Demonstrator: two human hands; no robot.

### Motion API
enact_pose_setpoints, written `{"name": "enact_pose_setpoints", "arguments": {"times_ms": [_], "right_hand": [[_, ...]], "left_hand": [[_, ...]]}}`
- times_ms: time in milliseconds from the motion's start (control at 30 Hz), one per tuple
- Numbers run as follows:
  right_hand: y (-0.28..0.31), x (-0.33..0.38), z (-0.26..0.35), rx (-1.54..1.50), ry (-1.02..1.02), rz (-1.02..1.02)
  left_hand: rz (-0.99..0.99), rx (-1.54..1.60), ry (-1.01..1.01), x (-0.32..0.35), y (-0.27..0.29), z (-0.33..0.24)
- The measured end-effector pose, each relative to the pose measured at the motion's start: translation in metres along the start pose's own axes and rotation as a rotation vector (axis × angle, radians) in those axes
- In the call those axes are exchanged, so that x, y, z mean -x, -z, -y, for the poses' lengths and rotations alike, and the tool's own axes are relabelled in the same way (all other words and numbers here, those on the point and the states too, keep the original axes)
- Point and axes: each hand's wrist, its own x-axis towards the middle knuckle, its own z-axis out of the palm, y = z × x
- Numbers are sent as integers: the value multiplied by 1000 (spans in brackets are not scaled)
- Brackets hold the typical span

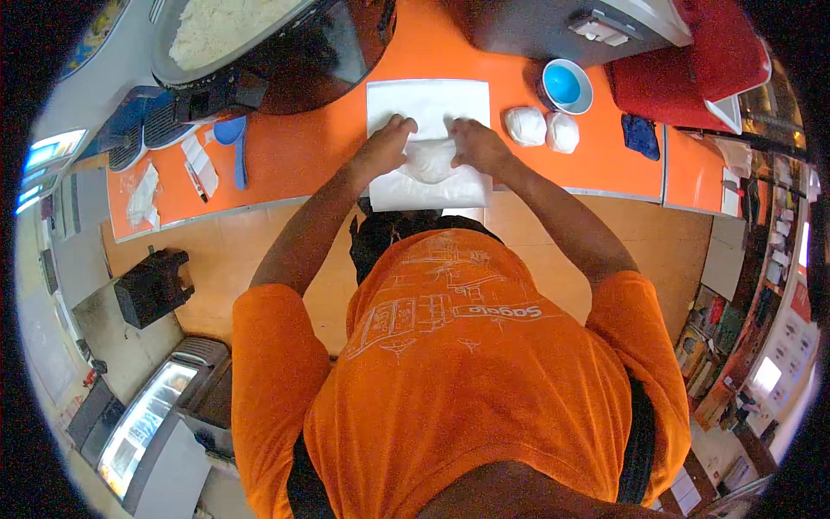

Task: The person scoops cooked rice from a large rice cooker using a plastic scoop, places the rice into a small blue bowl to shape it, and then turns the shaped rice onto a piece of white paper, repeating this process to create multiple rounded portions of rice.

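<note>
While both hands' fingers press dough point(430, 161) | orange counter point(303, 156) | possibly paper sheet point(428, 99)

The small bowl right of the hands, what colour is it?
The bowl is blue inside with a white rim, head view.

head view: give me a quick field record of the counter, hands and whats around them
surface: orange counter
sheet: white square wrapping sheet
left hand: pressing on the white rice ball lying on the sheet
right hand: pressing on the same ball from the other side
to the right: two wrapped white balls, round blue bowl
to the left: blue plastic scoop, large pot of white rice
</note>
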Motion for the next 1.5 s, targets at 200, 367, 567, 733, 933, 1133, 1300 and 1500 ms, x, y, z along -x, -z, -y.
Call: {"name": "enact_pose_setpoints", "arguments": {"times_ms": [200, 367, 567, 733, 933, 1133, 1300, 1500], "right_hand": [[6, -20, -4, 345, 257, -199], [-20, -21, -16, 280, 355, -165], [-39, 21, -4, 196, 202, -277], [-87, 51, -4, 145, 202, -487], [-106, 74, 8, 316, 204, -421], [-107, 78, 12, 181, 177, -393], [-91, 72, 36, -473, 53, -535], [-52, 60, 63, -846, -38, -565]], "left_hand": [[72, -108, 61, -15, 6, -2], [-2, -160, 149, -7, -14, -4], [-439, -123, 278, 26, -48, -35], [-404, -134, 248, 46, -77, -44], [-280, -240, 134, 41, -53, -88], [-37, -187, 294, 12, -32, -90], [-149, -182, 224, 28, -21, -97], [-218, -76, 199, 46, 9, -123]]}}
